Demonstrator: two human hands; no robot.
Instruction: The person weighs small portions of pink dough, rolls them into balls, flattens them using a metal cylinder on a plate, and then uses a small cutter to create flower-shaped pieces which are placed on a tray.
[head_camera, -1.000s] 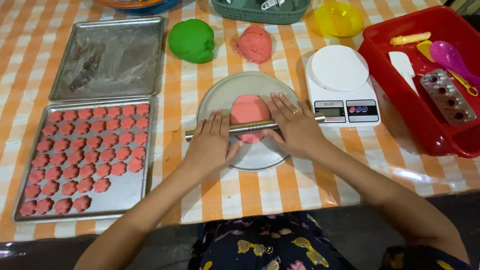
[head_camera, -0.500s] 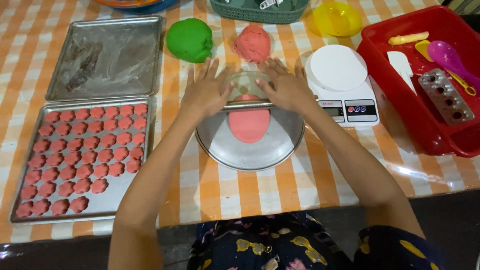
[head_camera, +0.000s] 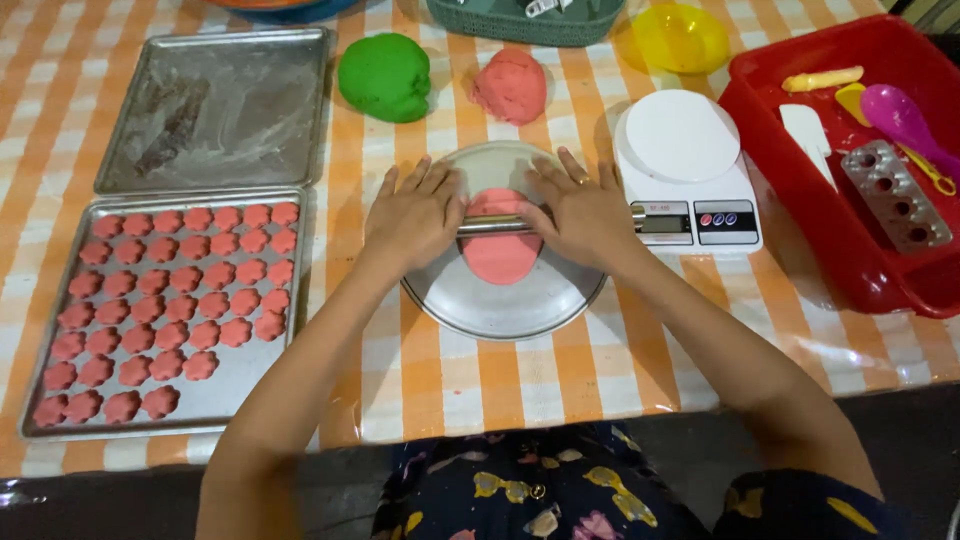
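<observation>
Landmark: round metal plate (head_camera: 480, 310), centre of the table. Far left of plate: tray (head_camera: 255, 385) w/ rows of pink flower-shaped dough pieces (head_camera: 170, 300); empty floured tray (head_camera: 215, 110) behind it. Behind plate, left: green dough ball (head_camera: 385, 77); straight behind: pink dough ball (head_camera: 510, 86). On plate: flat pink dough sheet (head_camera: 498, 258), metal rolling pin (head_camera: 492, 225) lying across its far part. Left hand (head_camera: 415, 215) & right hand (head_camera: 580, 213) both flat, palms down, fingers spread, pressing on the pin ends, apart, not curled round it. Just right of plate: white kitchen scale (head_camera: 685, 165). Farther right: red bin (head_camera: 800, 190) w/ utensils.
</observation>
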